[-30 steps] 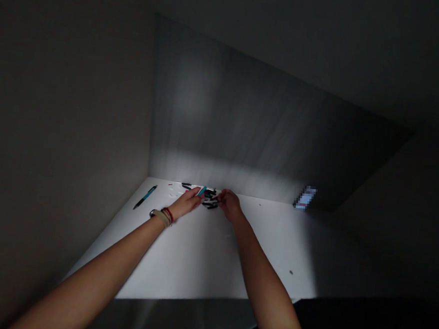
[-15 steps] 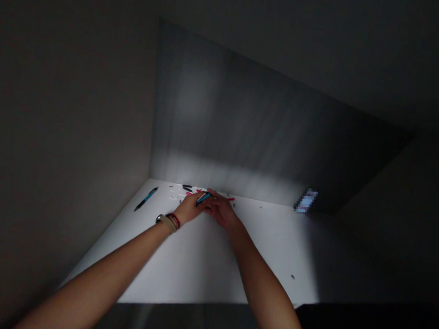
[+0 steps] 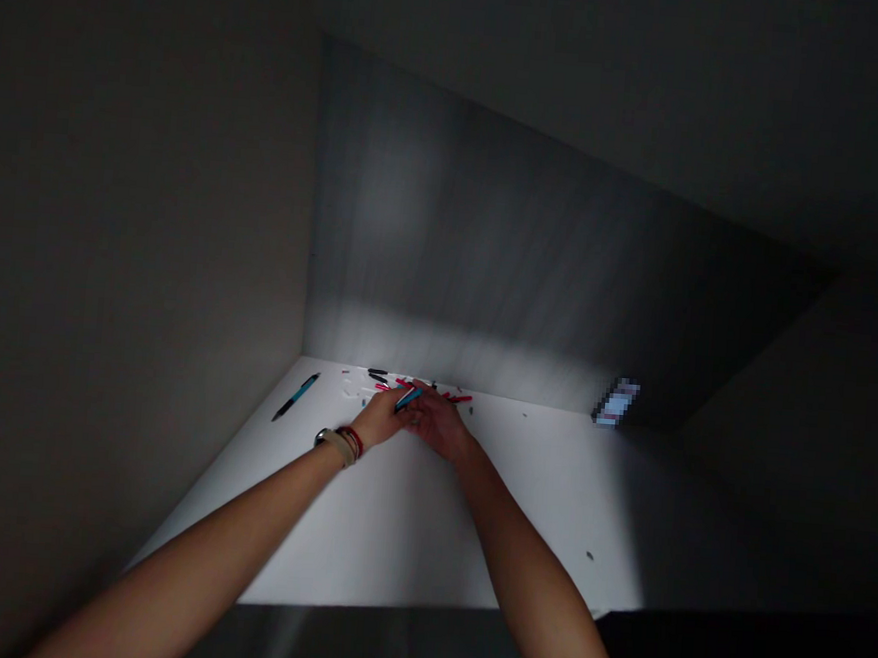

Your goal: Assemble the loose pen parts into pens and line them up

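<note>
Closely paired over the far part of a smooth white tabletop (image 3: 379,535), a person's left hand (image 3: 378,421), its wrist ringed by a beige band (image 3: 338,446) and a red bracelet (image 3: 357,439), grips a slim blue-and-black cylindrical barrel (image 3: 408,398) while the right hand (image 3: 441,424) curls in beside it, whether pinching anything cannot be told. Thin pinkish-red sticks (image 3: 462,399) and slender black pieces (image 3: 377,372) lie scattered around and beyond the hands, near the foot of a streaked grey panel (image 3: 447,219). At left, a blue-and-black pen (image 3: 297,397) lies slantwise; at far right shows a bright, pixelated rectangular object (image 3: 615,404).
</note>
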Motion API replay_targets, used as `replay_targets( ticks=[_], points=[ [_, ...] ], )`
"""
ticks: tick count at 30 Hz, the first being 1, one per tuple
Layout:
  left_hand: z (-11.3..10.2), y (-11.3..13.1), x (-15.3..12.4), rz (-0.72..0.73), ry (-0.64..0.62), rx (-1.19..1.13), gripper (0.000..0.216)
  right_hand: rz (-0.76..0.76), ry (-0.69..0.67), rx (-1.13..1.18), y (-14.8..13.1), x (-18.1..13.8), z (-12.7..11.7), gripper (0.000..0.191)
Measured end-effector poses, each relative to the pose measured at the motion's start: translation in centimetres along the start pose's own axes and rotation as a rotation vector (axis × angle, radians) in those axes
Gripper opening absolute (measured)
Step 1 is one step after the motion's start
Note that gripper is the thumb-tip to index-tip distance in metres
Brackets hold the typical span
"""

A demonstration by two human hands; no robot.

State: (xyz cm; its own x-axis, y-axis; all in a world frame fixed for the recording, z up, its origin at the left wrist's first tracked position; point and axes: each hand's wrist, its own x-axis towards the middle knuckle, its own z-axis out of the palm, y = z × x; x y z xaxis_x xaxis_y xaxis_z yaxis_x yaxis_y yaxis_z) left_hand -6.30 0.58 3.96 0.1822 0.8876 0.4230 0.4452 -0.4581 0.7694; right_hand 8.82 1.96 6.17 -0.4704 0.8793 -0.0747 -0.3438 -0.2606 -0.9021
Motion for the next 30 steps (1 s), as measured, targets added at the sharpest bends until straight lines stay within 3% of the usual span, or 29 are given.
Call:
replay_targets(
  ticks=[4, 7, 10, 14, 21, 26, 30],
  points=[
    [-0.4, -0.1, 0.1, 0.054, -0.042, -0.057, 0.022, -0.13, 0.116, -0.223, 0.2, 1.0, -1.5, 0.029],
    [-1.0, 0.0, 0.3, 0.03, 0.044, -0.059, 0.027, -0.262, 0.231, -0.444, -0.1, 1.5, -3.2, 0.033],
    [-1.6, 0.5, 0.3, -0.025, 0.113, -0.061, 0.031, -0.205, 0.153, -0.574, -0.5, 1.4, -4.1, 0.046],
    [-1.8, 1.3, 0.1, -0.007, 0.092, -0.099, 0.03, -0.111, 0.055, -0.645, -0.4, 0.7, -3.3, 0.059],
    [-1.2, 0.6, 0.0, 0.018, 0.016, -0.024, 0.031, -0.189, 0.048, -0.709, 0.4, 1.4, -3.5, 0.046],
    [-0.5, -0.7, -0.2, 0.023, -0.072, 0.016, 0.039, -0.374, 0.155, -0.788, -0.1, 2.1, -4.6, 0.036],
    [-0.6, -0.7, -0.3, 0.054, -0.084, 0.031, 0.04, -0.473, 0.163, -0.869, -0.8, 1.8, -4.8, 0.033]
  ],
)
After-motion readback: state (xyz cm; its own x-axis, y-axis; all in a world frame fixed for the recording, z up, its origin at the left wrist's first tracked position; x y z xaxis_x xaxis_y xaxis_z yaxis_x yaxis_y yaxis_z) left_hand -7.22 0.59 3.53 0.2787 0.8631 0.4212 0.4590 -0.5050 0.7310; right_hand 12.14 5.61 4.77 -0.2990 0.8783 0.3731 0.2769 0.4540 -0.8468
